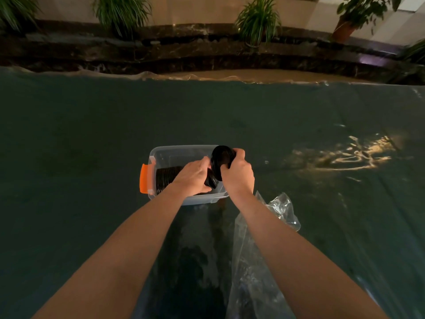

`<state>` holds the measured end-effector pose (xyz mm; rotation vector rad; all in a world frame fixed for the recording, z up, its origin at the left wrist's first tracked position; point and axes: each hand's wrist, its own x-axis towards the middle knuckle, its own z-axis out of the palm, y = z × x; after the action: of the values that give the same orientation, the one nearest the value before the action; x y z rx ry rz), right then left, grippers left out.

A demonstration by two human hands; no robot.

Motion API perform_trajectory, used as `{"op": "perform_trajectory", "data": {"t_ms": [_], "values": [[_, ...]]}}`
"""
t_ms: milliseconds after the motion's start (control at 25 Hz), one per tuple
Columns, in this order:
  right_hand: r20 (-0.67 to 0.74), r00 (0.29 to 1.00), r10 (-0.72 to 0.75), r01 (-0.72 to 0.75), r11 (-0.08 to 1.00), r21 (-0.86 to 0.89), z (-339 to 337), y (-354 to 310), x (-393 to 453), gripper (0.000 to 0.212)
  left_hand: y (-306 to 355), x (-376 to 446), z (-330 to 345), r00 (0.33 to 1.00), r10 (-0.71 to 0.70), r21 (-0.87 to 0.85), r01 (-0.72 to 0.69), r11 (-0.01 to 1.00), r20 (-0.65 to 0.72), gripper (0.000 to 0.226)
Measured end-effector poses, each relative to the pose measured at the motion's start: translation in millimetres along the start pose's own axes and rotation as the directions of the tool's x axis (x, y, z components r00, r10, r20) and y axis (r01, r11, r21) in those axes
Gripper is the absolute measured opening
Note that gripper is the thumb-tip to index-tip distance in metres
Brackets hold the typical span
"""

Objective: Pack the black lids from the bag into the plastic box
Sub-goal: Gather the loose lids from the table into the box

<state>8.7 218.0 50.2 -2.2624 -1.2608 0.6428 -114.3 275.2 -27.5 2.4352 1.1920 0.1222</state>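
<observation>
I see the right hand (238, 174) gripping a black lid stack (222, 161) above the plastic box (184, 150); the left hand (192, 178), at its 9 o'clock, clasps the stack's lower end.

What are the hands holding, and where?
Both hold black lids over the box: right hand grips a stack by its edge; left hand holds the lower end.

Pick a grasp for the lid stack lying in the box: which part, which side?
Probably from above, clamping the two end faces of the lid stack. It lies on its side in the plastic box, the walls block sideways reach, and squeezing endwise keeps the lids together.
</observation>
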Motion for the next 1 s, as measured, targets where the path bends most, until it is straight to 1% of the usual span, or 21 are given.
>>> {"op": "perform_trajectory", "data": {"t_ms": [40, 120, 160, 200, 280, 320, 360, 400, 480, 560, 600, 760, 840, 880, 920, 1000], "values": [[-0.005, 1.0, -0.004, 0.003, 1.0, -0.016, 1.0, 1.3, 0.0, 0.036, -0.9, 0.4, 1.7, 1.0, 0.01, 0.048, -0.011, 0.999, 0.009, 0.067], [-0.017, 1.0, -0.023, 0.022, 0.999, -0.045, 2.5, 2.9, 0.7, 0.038, -3.2, 1.3, 4.8, 0.995, 0.028, 0.222, -0.048, 0.974, 0.093, 0.069], [-0.021, 0.999, -0.034, 0.033, 0.998, -0.057, 3.4, 3.1, 0.8, 0.038, -4.6, 1.4, 6.1, 0.991, 0.017, 0.278, -0.054, 0.959, 0.135, 0.068], [-0.026, 0.999, -0.046, 0.044, 0.997, -0.07, 4.8, 2.7, 0.9, 0.038, -5.7, 1.0, 6.0, 0.986, 0.001, 0.292, -0.05, 0.955, 0.166, 0.064], [-0.024, 0.997, -0.078, 0.075, 0.992, -0.104, 7.1, 1.3, -0.3, 0.039, -6.1, 1.6, 4.4, 0.977, -0.001, 0.271, -0.058, 0.961, 0.211, 0.047], [-0.021, 0.995, -0.102, 0.099, 0.988, -0.12, 8.4, 0.8, -0.8, 0.041, -5.7, 2.0, 3.2, 0.974, 0.013, 0.263, -0.074, 0.962, 0.227, 0.042], [-0.02, 0.991, -0.13, 0.126, 0.983, -0.135, 9.8, 0.2, -0.8, 0.044, -5.1, 2.0, 1.6, 0.971, 0.025, 0.249, -0.086, 0.965, 0.237, 0.043], [-0.021, 0.987, -0.16, 0.155, 0.975, -0.156, 11.6, -0.6, 0.2, 0.047, -5.1, 2.0, -0.5, 0.972, 0.028, 0.228, -0.083, 0.97, 0.233, 0.05], [-0.017, 0.975, -0.22, 0.209, 0.949, -0.237, 16.2, -3.5, 3.7, 0.053, -6.4, 0.1, -1.0, 0.984, -0.003, 0.162, -0.026, 0.986, 0.179, 0.066], [0.009, 0.966, -0.257, 0.243, 0.901, -0.359, 23.0, -6.7, 5.6, 0.05, -7.9, -2.4, 0.6, 0.992, -0.037, 0.124, 0.022, 0.992, 0.119, 0.078], [0.028, 0.963, -0.267, 0.253, 0.87, -0.422, 26.9, -7.3, 4.8, 0.047, -8.9, -2.8, 0.8, 0.992, -0.051, 0.119, 0.038, 0.992, 0.113, 0.082], [0.133, 0.943, -0.306, 0.325, 0.747, -0.58, 42.7, -6.6, 2.3, 0.043, -13.5, -2.2, 1.9, 0.984, -0.127, 0.109, 0.113, 0.988, 0.128, 0.085], [0.198, 0.919, -0.342, 0.385, 0.66, -0.645, 48.3, -10.6, 5.0, 0.042, -14.6, -2.5, 3.4, 0.984, -0.149, 0.115, 0.138, 0.984, 0.093, 0.083], [0.226, 0.913, -0.339, 0.4, 0.64, -0.656, 51.9, -12.3, 6.5, 0.041, -14.5, -3.2, 4.2, 0.985, -0.157, 0.123, 0.146, 0.982, 0.077, 0.081], [0.246, 0.92, -0.305, 0.39, 0.654, -0.648, 55.0, -13.3, 7.6, 0.043, -13.6, -3.6, 4.9, 0.984, -0.163, 0.127, 0.154, 0.98, 0.067, 0.079], [0.273, 0.945, -0.179, 0.311, 0.753, -0.581, 57.4, -15.4, 9.5, 0.051, -13.4, -3.4, 4.9, 0.985, -0.166, 0.117, 0.16, 0.98, 0.042, 0.072]]}}
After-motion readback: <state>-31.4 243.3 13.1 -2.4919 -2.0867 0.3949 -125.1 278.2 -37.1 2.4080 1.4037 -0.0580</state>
